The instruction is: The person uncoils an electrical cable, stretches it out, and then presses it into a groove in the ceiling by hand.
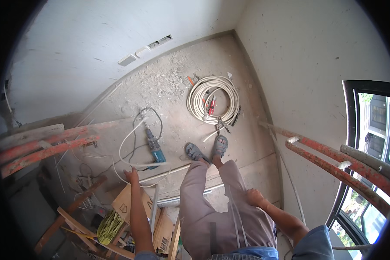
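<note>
My left hand (132,177) is out over the floor at the left, its fingers closed round a white cable (154,164) that loops in the air. Below that loop, a teal and grey rotary hammer drill (155,149) lies on the floor, its bit pointing away from me. My right hand (255,197) rests in a closed curl against my right thigh, apparently gripping the brown trousers (236,197); its fingertips are partly hidden. A coil of cream cable (194,97) lies beyond my sandalled feet, with red-handled pliers (212,105) inside it.
Orange scaffold bars (52,151) stand at the left, with more scaffold tubes (333,171) at the right by the window (372,125). Rubble (173,76) litters the floor along the wall. Cardboard boxes (122,203) and a yellow-green bundle (109,227) sit lower left.
</note>
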